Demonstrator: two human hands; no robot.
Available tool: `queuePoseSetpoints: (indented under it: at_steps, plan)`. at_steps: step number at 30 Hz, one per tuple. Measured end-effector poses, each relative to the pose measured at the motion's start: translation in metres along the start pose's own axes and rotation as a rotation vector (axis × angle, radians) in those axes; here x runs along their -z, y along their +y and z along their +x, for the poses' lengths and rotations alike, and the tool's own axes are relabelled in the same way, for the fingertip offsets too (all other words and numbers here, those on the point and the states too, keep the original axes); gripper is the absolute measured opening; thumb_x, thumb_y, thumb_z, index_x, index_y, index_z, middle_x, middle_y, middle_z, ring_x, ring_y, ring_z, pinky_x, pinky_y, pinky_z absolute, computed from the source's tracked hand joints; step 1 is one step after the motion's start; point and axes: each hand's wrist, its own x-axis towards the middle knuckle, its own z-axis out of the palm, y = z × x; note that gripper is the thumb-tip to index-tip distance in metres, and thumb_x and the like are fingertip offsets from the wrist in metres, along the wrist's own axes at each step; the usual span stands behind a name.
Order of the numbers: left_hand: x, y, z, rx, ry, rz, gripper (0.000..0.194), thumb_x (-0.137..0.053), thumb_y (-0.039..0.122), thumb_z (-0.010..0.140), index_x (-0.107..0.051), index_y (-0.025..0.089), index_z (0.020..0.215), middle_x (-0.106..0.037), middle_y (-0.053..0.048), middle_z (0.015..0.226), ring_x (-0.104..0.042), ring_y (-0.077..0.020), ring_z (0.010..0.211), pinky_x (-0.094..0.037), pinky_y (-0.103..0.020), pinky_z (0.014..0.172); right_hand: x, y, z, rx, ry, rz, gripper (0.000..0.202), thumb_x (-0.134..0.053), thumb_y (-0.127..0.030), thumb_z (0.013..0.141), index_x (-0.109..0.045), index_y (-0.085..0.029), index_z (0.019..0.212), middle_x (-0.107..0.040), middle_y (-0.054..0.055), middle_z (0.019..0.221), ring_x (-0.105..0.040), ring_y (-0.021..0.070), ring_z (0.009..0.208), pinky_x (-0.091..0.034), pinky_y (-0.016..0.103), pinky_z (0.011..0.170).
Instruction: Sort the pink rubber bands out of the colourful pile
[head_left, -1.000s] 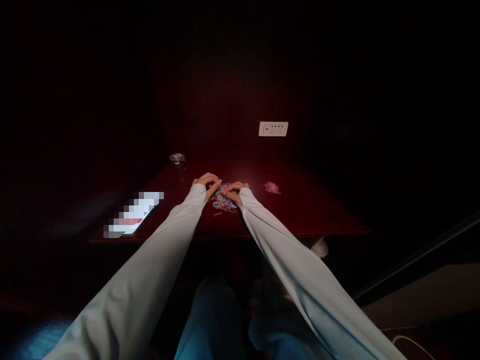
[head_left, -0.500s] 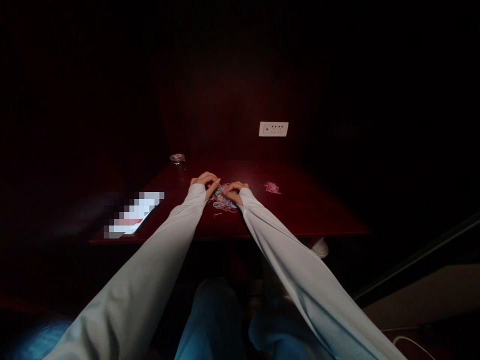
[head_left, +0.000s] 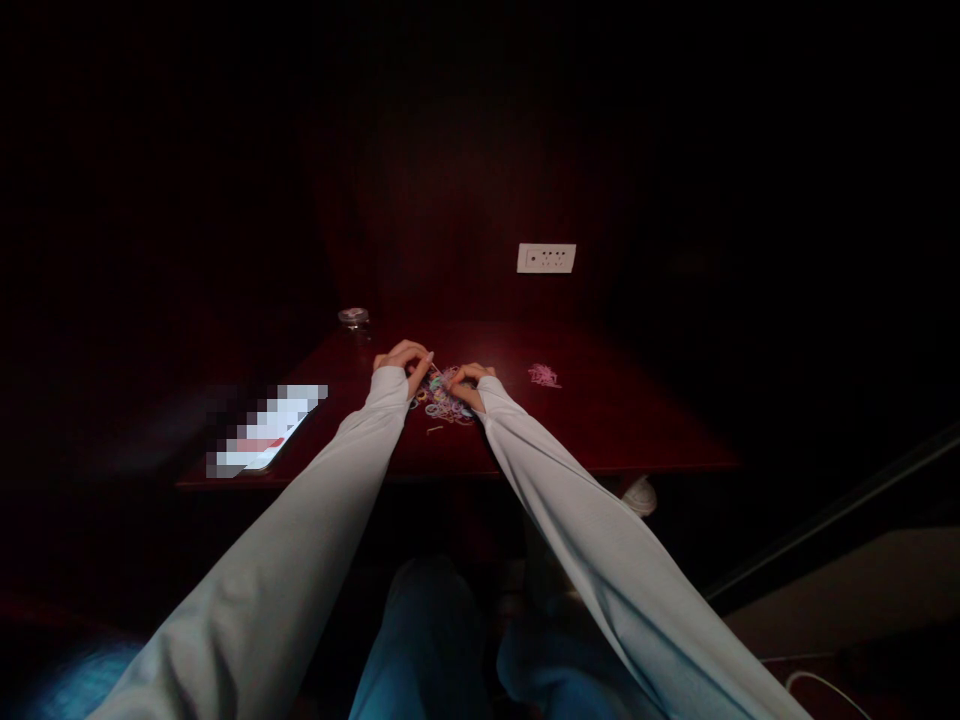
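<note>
A loose pile of small, mixed-colour rubber bands (head_left: 444, 408) lies on the dark red table between my hands. Above its left side, my left hand (head_left: 405, 360) is closed in a pinch, and a thin pale rubber band (head_left: 436, 366) shows at its fingertips. My right hand (head_left: 471, 378) reaches low over the right side of the pile with thumb and fingers together. Whatever it may hold is too small to make out. To the right lies a separate small heap of pink rubber bands (head_left: 544, 376), touched by neither hand.
A lit phone (head_left: 277, 430), partly blurred out, lies at the left of the table (head_left: 600, 430). A small clear jar with a lid (head_left: 355, 322) stands at the back left. The back panel carries a white power socket (head_left: 547, 258).
My left hand has shifted slightly left, widening the gap between my hands. The pink strand stretched between them earlier no longer spans the gap. The right hand has barely moved.
</note>
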Motion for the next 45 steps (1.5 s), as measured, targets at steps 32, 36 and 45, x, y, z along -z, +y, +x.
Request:
queuePoseSetpoints:
  at_steps: [32, 36, 45]
  plan:
    - [0.007, -0.004, 0.002, 0.128, 0.260, 0.062, 0.032, -0.051, 0.041, 0.097, -0.063, 0.022, 0.076, -0.069, -0.001, 0.094, -0.054, -0.0139, 0.066, -0.040, -0.034, 0.076, 0.000, -0.001, -0.001, 0.058, -0.042, -0.043, 0.012, -0.072, -0.019, 0.073, -0.066, -0.023, 0.064, -0.069, 0.000, 0.095, -0.054, 0.0241, 0.110, -0.037, 0.038, 0.098]
    - [0.007, -0.003, 0.002, 0.121, 0.221, 0.064, 0.031, -0.052, 0.041, 0.097, -0.063, 0.022, 0.075, -0.069, -0.001, 0.095, -0.057, -0.0150, 0.069, -0.040, -0.034, 0.076, -0.002, 0.000, 0.000, 0.050, -0.031, -0.053, 0.012, -0.072, -0.022, 0.073, -0.065, -0.024, 0.063, -0.069, 0.001, 0.095, -0.054, 0.0249, 0.110, -0.037, 0.040, 0.099]
    - [-0.007, -0.007, -0.001, -0.027, -0.145, -0.066, 0.030, -0.056, 0.041, 0.094, -0.066, 0.022, 0.072, -0.071, -0.003, 0.092, -0.062, -0.0169, 0.074, -0.042, -0.036, 0.080, 0.003, 0.000, -0.001, 0.069, -0.043, -0.048, 0.008, -0.075, -0.027, 0.076, -0.072, -0.024, 0.070, -0.069, 0.001, 0.095, -0.054, 0.0226, 0.109, -0.038, 0.036, 0.098]
